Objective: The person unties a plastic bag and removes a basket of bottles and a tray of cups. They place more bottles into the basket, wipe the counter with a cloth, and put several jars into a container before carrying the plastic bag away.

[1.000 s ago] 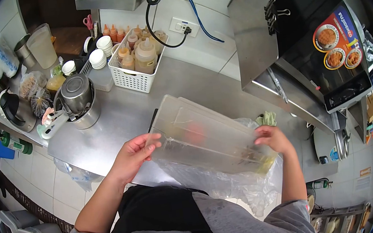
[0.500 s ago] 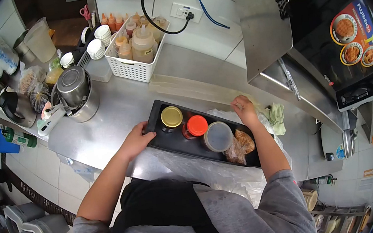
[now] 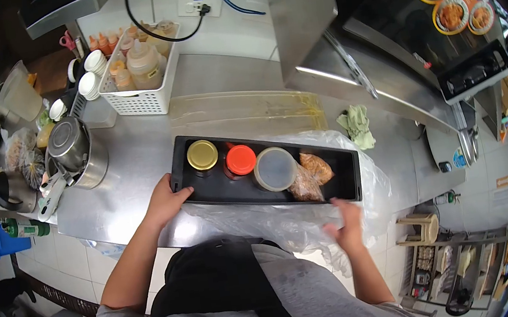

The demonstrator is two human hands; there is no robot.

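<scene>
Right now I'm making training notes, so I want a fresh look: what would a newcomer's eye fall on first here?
Most likely the red-lidded jar, bright inside the long black tray, with a gold-lidded jar to its left. The left hand holds the tray's left end; the right hand is blurred near its front right corner. Farther back, a white basket carries squeeze bottles.
</scene>
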